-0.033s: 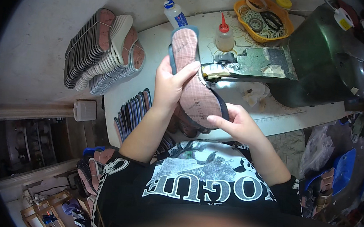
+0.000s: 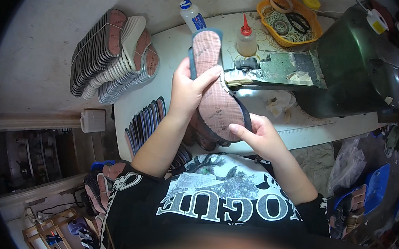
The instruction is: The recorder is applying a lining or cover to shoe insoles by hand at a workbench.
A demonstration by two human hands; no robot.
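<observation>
Both hands hold one shoe insole [image 2: 215,85] up over the white worktop [image 2: 168,49], centre of frame, reddish patterned face toward the camera, dark blue edge showing around it. Left hand [image 2: 188,87] grips the insole's left edge at mid-length, thumb across the face, fingers wrapped behind. Right hand [image 2: 258,135] pinches the lower rounded end, thumb on top near the dark rim. Neither hand is released; both are closed on the insole.

Behind it, upper centre: a clear glue bottle with a red nozzle [image 2: 245,40], a white bottle with a blue cap [image 2: 193,16], and a dark green machine [image 2: 359,63] with a flat metal plate [image 2: 286,68]. Orange tray of rubber bands [image 2: 310,20] at upper right. Big fanned stack of insoles [image 2: 112,58] at upper left, another dark row [image 2: 149,122] just left of the left forearm.

Judgement: to do this well, keep the two layers lined up along the rim, press from the middle outward with the thumbs, and avoid bending the toe end.
</observation>
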